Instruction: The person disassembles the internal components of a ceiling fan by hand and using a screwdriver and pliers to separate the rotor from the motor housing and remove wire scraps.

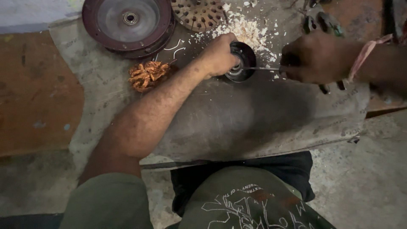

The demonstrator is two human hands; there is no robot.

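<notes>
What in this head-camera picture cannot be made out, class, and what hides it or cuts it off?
- Head view: the middle of the small dark round part is covered by the left hand.
- The handle of the thin metal tool is hidden inside the right hand.
- The perforated disc and the large dark red wheel are cut off by the top edge.
- The white flakes are too small to identify.

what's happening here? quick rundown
A person sits at a worn grey work slab. The left hand grips a small dark round part, holding it down on the slab. The right hand holds a thin metal tool with its tip at the part's centre. White flakes lie scattered behind it. A tangle of copper wire and a large maroon disc sit to the left.
</notes>
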